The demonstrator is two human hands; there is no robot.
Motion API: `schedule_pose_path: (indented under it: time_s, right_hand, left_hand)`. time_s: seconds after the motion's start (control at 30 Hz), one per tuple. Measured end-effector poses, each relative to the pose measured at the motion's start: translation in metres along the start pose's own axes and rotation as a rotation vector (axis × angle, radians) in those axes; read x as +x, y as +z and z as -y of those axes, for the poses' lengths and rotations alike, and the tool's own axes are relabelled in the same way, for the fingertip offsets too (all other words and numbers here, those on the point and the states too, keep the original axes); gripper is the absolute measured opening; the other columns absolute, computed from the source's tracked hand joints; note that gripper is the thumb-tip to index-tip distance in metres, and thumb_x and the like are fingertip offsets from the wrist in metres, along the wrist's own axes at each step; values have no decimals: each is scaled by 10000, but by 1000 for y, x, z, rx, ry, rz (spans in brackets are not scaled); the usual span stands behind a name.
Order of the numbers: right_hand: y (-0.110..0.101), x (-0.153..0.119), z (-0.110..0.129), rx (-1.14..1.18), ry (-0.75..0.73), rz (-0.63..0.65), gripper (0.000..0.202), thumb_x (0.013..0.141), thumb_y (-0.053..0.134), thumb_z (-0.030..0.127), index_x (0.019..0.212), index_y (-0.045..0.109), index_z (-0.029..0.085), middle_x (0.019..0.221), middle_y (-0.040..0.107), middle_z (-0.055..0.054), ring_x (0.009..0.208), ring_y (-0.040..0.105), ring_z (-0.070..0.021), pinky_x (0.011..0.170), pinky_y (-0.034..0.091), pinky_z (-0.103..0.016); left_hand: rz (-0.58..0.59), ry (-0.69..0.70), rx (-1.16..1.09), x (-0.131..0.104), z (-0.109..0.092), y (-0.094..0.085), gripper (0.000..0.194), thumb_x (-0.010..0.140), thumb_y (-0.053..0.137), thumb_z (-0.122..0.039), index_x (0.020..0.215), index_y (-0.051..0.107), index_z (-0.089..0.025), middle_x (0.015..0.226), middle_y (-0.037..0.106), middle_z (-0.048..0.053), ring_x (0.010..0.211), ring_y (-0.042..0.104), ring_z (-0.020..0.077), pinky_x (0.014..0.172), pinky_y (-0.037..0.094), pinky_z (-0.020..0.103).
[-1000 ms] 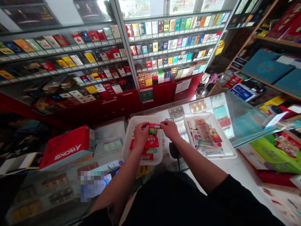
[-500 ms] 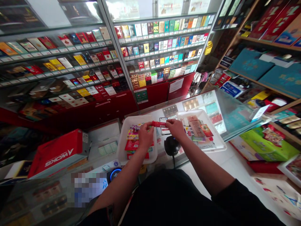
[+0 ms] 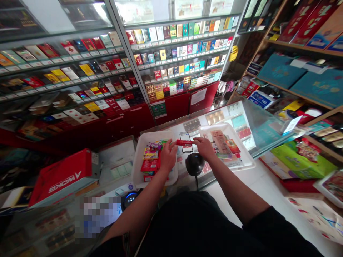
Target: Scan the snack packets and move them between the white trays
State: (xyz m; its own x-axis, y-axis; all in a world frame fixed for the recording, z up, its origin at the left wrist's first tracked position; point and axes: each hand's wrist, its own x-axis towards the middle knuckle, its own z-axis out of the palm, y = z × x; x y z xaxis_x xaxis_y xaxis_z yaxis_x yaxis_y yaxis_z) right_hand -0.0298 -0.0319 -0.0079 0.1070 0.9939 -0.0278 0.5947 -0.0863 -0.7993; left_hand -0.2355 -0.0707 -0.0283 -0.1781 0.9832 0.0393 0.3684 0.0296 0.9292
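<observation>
A small, narrow red packet (image 3: 184,142) is held level between my two hands, over a phone (image 3: 185,136) with a lit screen on the glass counter. My left hand (image 3: 168,156) has its fingertips at the packet's left end, above the right side of a white plastic bin (image 3: 137,166). Colourful snack packets (image 3: 151,165) lie in that bin. My right hand (image 3: 204,148) pinches the packet's right end, beside a white tray (image 3: 248,161) with flat packets (image 3: 222,142) in it. Just below the red packet stands a black rounded scanner-like device (image 3: 195,165) with a cable.
Shelves of cigarette packs (image 3: 166,53) rise beyond the glass counter (image 3: 268,123). A red box (image 3: 63,175) is at the left, near a round device with a blue light ring (image 3: 130,199). Green packaging (image 3: 300,160) and wooden shelves with teal boxes (image 3: 277,69) are at the right.
The red packet has shifted slightly right and down in view, showing more of its length. My left fingers look straighter. The whole scene has shifted slightly left with the camera.
</observation>
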Motion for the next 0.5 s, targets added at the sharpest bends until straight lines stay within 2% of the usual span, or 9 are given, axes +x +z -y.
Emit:
schedule_pose_path:
  time_s: [0.3,0.5]
  right_hand:
    - [6,3,-28,33,15,24,351,920,529,272,1121,801,178,1152,783,-93,1111,702,-223,1021,484,-339]
    - [3,1,-29,81,26,-3,349,900,559,326,1100,806,181,1130,789,-89,1096,704,-224,1011,487,-336]
  left_hand:
    - [8,-22,47,-3,3,4,420,964,571,-329,1359,639,-206,1327,710,115,1282,631,295,1120,476,471]
    - [30,-4,61,-7,-4,6,395,975,553,-324,1344,649,-220,1299,726,101,1370,566,283,1174,414,476]
